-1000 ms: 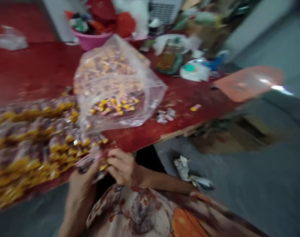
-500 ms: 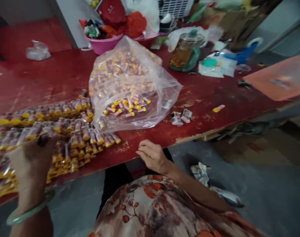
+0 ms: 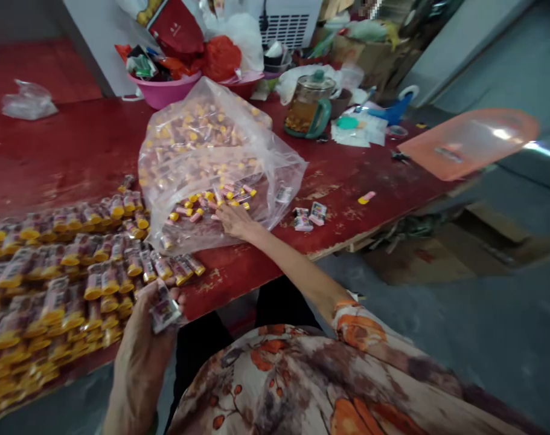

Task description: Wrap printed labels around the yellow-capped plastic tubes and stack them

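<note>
My left hand (image 3: 150, 338) is closed around a small clear packet (image 3: 165, 309) with dark print, at the table's front edge. Beside it, on the left, lie stacked rows of clear-wrapped tubes (image 3: 57, 302) with yellow ends. My right hand (image 3: 235, 220) reaches into the mouth of a large clear plastic bag (image 3: 281, 154). Its fingers stretch out against loose little pink tubes with yellow caps (image 3: 197, 215); the fingertips are partly lost among them. Many more of these tubes fill the back of the bag.
Right of the bag lie two small printed packets (image 3: 303, 219) and a single pink-and-yellow tube (image 3: 366, 197). Farther back are a glass teapot (image 3: 308, 106), a pink basin (image 3: 166, 90) and a crumpled clear bag (image 3: 29, 101). An orange translucent sheet (image 3: 465, 148) overhangs the right end.
My left hand has come from the tube rows toward me with the small clear packet. My right hand has moved from the table edge forward into the bag. The view has shifted rightward.
</note>
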`<state>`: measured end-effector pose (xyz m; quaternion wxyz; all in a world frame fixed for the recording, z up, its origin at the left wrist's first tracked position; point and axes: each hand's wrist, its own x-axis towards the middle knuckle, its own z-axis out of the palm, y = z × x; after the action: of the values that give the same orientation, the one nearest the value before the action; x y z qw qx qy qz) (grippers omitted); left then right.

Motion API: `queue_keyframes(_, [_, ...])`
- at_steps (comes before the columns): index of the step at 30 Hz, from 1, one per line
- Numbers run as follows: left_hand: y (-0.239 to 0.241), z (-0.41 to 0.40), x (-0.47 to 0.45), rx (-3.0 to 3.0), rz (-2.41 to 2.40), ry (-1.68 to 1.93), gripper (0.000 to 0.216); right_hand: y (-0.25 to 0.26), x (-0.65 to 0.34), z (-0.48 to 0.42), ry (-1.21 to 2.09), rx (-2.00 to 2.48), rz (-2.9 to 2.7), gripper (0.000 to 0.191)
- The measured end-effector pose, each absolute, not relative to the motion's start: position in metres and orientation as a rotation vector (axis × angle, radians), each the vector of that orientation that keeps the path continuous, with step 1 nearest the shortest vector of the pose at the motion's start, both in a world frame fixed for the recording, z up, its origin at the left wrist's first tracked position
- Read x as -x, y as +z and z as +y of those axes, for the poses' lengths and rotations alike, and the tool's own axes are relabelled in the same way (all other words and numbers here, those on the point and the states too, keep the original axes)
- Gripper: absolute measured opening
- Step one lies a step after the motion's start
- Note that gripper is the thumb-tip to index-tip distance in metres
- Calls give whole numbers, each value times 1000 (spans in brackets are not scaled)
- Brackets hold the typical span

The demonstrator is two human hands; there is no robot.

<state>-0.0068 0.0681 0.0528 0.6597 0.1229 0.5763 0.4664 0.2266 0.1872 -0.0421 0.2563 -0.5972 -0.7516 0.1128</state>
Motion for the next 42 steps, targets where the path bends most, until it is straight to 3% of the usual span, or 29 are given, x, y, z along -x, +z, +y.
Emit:
queue_keyframes(5, [21, 62, -16, -260, 1261, 796, 21, -31, -230, 168, 338, 1641, -1823, 26])
queue_keyframes(10, [14, 59, -30, -307, 1235, 718, 16, -16, -266, 106, 394, 1587, -1390, 13])
queue_keyframes(14, [12, 51, -41, -342, 1112, 693, 13, -5, -277, 41, 618, 1440, -1145, 22])
queue_keyframes(19, [7, 44, -57, -396, 965, 765, 28, 1, -242, -6, 1110, 1205, -817, 18])
queue_keyframes(26, [1, 39, -56, -365, 1036, 918, 33, 3, -194, -7, 1300, 1500, -1001, 16])
queue_keyframes(34, [0, 37, -39, -333, 997, 736, 29, -4, -186, 11, 1303, 1478, -1034, 17])
queue_keyframes(38, [0, 38, -32, -335, 1030, 818, 32, -2, -191, 11, 1322, 1472, -1111, 21])
queue_keyframes(42, [-4, 39, -28, -331, 1035, 932, 33, 3, -207, 2, 1247, 1357, -1252, 12])
